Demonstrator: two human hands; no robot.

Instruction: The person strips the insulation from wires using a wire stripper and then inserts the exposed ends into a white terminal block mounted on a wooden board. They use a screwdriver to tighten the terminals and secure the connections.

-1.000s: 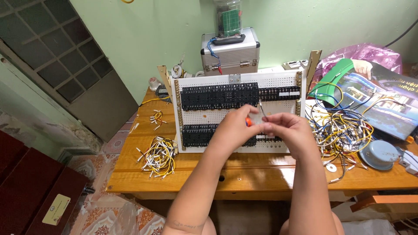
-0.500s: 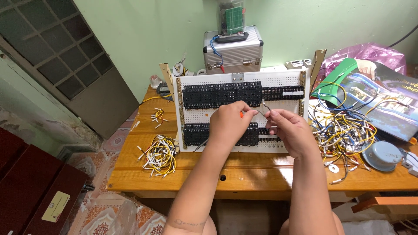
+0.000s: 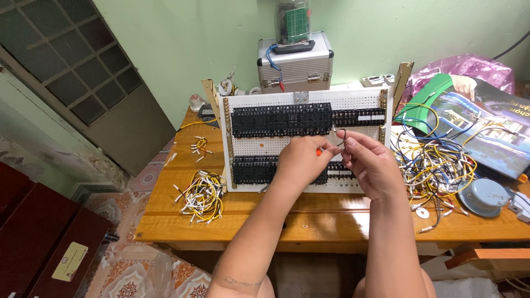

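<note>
Head view, both hands raised in front of the upright white perforated panel [image 3: 309, 144] standing on the wooden table [image 3: 309, 221]. Left hand [image 3: 301, 161] has fingers curled narrow around a tool with an orange handle [image 3: 318, 153]; only a sliver of the handle shows, the tip is hidden, so tool type cannot be told. Right hand [image 3: 372, 165] pinches a short dark wire [image 3: 342, 136] between thumb and forefinger; the wire loops up at 12 o'clock from the fingertips, just in front of the panel's right half. The two hands are touching or nearly so at the fingertips, wire between them. Panel carries two rows of black terminal blocks [image 3: 281, 120]: upper row intact across the board, lower row partly hidden behind the hands. At 9 o'clock from the hands, a bundle of yellow and white wires [image 3: 200, 196] lies on the table; a smaller cluster [image 3: 199, 148] sits farther back at 10 o'clock. At 3 o'clock, a large tangled pile of mixed wires [image 3: 436, 160]; near it, a round grey lid [image 3: 486, 196]. Behind the panel at 12 o'clock, a metal case [image 3: 295, 63].
</note>
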